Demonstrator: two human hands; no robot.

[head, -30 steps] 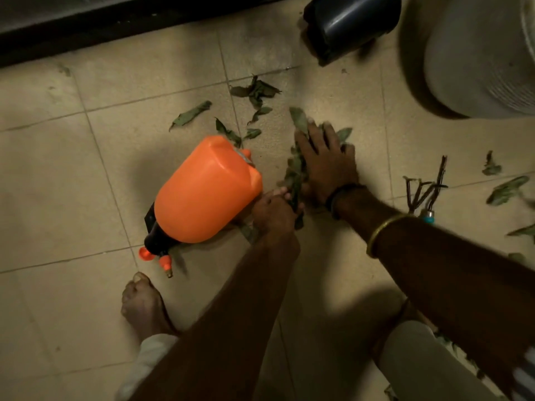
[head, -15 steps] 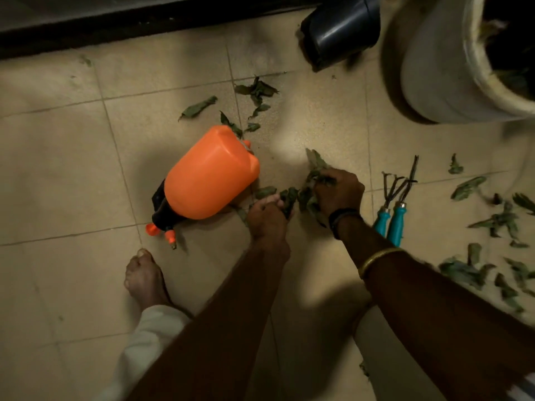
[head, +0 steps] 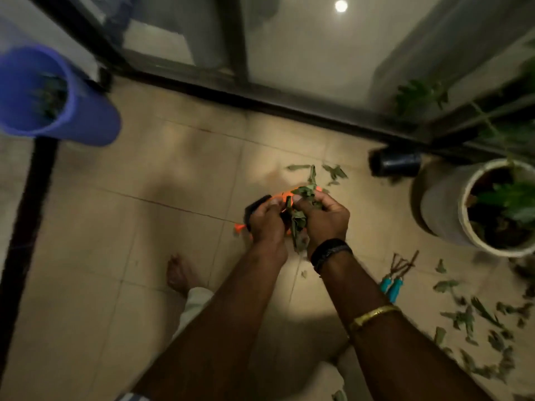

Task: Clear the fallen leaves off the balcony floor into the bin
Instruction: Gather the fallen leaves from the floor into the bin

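**Handful up, bin across the floor**

Both hands are raised off the tiles, cupped together around one bunch of leaves. The left hand curls in from one side, the right hand from the other, fingers closed on the bunch so nothing slips out, I'd say. Stray tips poke above the knuckles and hang below the wrists.

Under the hands, the orange sprayer is nearly all hidden; only slivers of orange and a black part show. Left of the hands and nearer, a bare foot is planted on the floor.

Right of the hands, teal-handled tools lie on the tiles, with a wide scatter of loose leaves beyond them, not yet gathered. Past that, a white pot holds a plant. A few more leaves lie just beyond the hands.

Far left of the hands and further off stands the blue bin, some green already inside, though blur makes it hard to read. That's likely the destination.
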